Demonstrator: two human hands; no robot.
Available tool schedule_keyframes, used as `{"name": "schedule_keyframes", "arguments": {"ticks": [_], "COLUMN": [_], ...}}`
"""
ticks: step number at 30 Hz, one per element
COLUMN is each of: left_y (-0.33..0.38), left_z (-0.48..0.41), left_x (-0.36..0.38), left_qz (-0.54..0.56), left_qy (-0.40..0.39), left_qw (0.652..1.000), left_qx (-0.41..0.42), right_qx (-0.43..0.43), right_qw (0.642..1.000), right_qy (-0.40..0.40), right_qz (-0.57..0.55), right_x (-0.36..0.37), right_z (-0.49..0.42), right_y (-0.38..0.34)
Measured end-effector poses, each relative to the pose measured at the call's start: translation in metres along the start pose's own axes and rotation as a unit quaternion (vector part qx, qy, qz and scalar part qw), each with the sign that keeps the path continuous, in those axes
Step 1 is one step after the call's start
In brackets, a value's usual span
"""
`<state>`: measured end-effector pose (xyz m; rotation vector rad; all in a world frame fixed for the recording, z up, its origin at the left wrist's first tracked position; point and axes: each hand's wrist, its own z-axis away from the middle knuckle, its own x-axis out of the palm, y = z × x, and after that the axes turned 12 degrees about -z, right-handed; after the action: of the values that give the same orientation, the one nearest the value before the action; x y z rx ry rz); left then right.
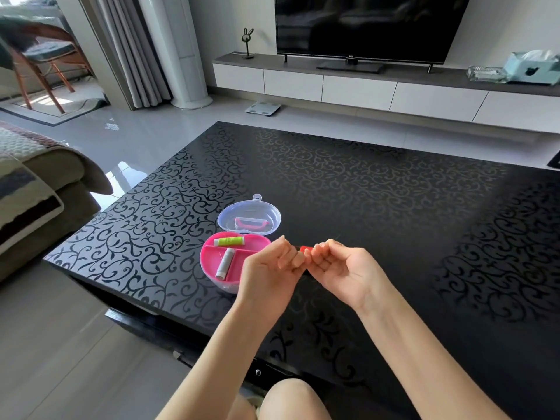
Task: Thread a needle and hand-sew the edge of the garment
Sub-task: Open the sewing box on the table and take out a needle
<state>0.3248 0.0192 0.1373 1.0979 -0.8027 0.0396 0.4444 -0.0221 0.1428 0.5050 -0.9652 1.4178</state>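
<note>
Both hands up over the coffee table (394, 207), close together, nearly touching.

- Right hand (345, 268): fingers curled in, clamped on a small red spool (304, 249); only its tip shows between the two hands.
- Left hand (268, 268): fingers drawn together just beside the red spool's end, as if pinching a thread tail. The thread is too fine to see, so I cannot tell whether I hold anything.
- Needle: not visible. Garment: nowhere in view.
- Sewing box (202, 256) sits open on the table near my left hand, clear lid (224, 213) tipped back behind it. A green spool (229, 241) and a white spool (225, 263) lie in separate compartments of the pink tray.

Stage, by my reckoning: very early. I seem to be hunting for the thread end; nothing is threaded or sewn.

What could go wrong:
- The tail slips from my left pinch, because the thread is fine and my grip on it is slight.
- Pulling too hard against the right hand's clamp could jerk the spool loose; it is round and the tabletop glossy, so it would roll.
- Pulling off too long a length invites tangles.
- A needle dropped on this black scroll pattern would be hard to spot.
- My left wrist hangs just beside the box, and a careless sweep could knock it off the near edge.
</note>
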Motion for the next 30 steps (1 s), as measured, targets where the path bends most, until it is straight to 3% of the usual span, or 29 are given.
{"name": "schedule_keyframes", "arguments": {"ticks": [5, 9, 12, 14, 16, 18, 20, 25, 28, 30], "left_y": [-0.017, 0.011, 0.026, 0.006, -0.009, -0.009, -0.008, -0.01, -0.011, -0.017], "left_z": [-0.002, 0.008, 0.004, -0.002, -0.006, -0.014, -0.024, -0.041, -0.05, -0.055], "left_x": [0.006, -0.025, -0.052, -0.042, -0.02, -0.007, -0.002, 0.015, 0.026, 0.032], "left_qz": [-0.092, -0.041, -0.078, -0.162, -0.246, -0.332, -0.405, -0.529, -0.566, -0.53], "left_qy": [0.02, 0.052, 0.077, 0.067, 0.042, 0.022, -0.006, -0.043, -0.058, -0.078], "left_qw": [0.995, 0.993, 0.991, 0.984, 0.968, 0.943, 0.914, 0.846, 0.817, 0.833], "left_qx": [0.041, 0.1, 0.076, 0.017, -0.02, -0.029, -0.028, -0.058, -0.093, -0.138], "right_qx": [-0.016, -0.107, -0.139, -0.11, -0.09, -0.107, -0.129, -0.212, -0.21, -0.226], "right_qw": [0.996, 0.981, 0.987, 0.974, 0.91, 0.846, 0.804, 0.744, 0.753, 0.768], "right_qy": [0.046, 0.111, 0.078, 0.008, -0.087, -0.146, -0.166, -0.131, -0.127, -0.124], "right_qz": [-0.073, -0.121, -0.005, 0.2, 0.396, 0.502, 0.556, 0.62, 0.61, 0.586], "right_x": [0.001, -0.037, -0.043, -0.03, -0.018, -0.015, -0.016, -0.03, -0.037, -0.043], "right_z": [-0.019, -0.044, -0.034, -0.017, -0.003, 0.006, 0.012, 0.012, 0.017, 0.019], "right_y": [0.01, -0.05, -0.074, -0.054, -0.035, -0.032, -0.035, -0.045, -0.056, -0.062]}}
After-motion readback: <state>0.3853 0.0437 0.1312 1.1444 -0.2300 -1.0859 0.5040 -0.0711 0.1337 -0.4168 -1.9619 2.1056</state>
